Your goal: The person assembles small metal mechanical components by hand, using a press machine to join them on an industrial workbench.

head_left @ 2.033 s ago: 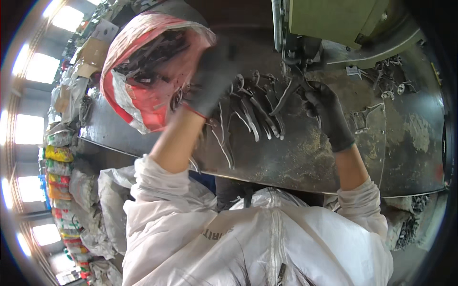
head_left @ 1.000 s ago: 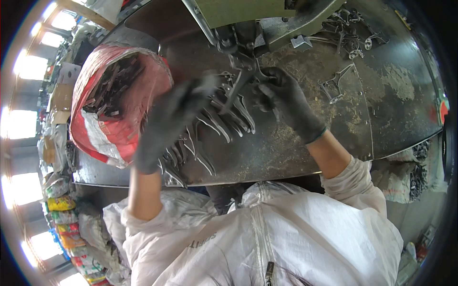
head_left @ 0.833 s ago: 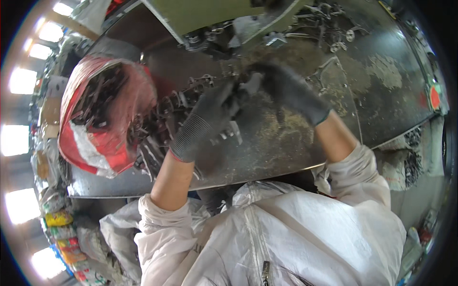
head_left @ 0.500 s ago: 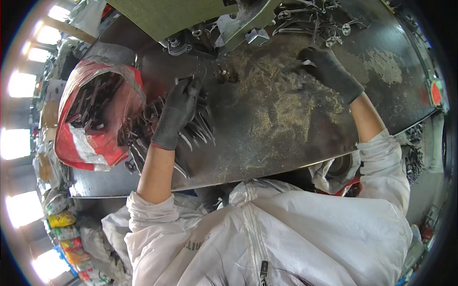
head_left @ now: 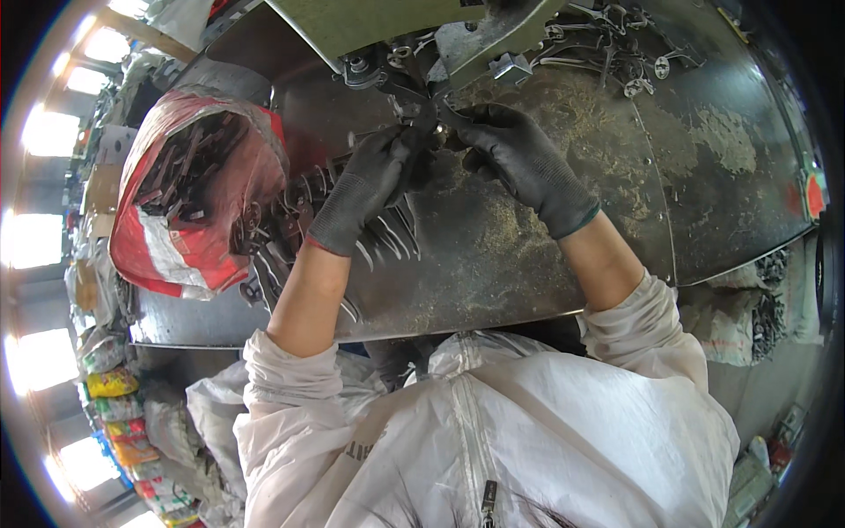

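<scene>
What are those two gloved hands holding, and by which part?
Both the left hand and right hand pinch a small metal piece at the machine; the gripped part is hidden.

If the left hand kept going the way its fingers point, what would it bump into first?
Probably the grey metal machine head just beyond the black-gloved left hand, though depth is hard to judge.
</scene>
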The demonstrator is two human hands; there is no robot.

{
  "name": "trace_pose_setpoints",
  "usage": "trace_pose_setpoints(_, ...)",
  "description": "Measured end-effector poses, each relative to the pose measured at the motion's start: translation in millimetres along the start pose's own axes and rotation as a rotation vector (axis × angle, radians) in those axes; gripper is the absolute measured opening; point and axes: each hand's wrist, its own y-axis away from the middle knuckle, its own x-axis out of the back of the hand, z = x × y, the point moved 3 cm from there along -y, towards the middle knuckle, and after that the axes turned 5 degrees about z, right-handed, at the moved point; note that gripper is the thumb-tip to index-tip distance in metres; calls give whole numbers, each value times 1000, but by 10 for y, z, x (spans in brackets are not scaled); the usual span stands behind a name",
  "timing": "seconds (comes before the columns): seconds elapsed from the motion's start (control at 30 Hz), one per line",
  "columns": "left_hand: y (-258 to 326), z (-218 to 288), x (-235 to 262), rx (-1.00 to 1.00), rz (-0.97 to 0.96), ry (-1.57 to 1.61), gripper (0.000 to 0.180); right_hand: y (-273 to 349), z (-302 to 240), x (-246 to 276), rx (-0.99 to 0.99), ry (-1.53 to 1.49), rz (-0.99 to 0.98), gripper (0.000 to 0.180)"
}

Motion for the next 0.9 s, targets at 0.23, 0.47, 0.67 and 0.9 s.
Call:
trace_pose_setpoints(0.23, -211, -131, 56, -287, 60, 69, 43, -113, 106, -115, 247, -71, -92, 39)
trace_pose_setpoints(0.47, -221, -149, -81, -24, -66, -231, 35, -194, 315, -106, 31, 133, -5, 27)
trace_pose_setpoints(0.67, 68, -202, 1344, -448, 742, -442, 26, -183, 256, -146, 42, 79, -27, 28)
trace_pose_setpoints(0.9, 226, -1065, 2597, -11, 1199, 825, 18, -216, 269, -47, 72, 93, -2, 33)
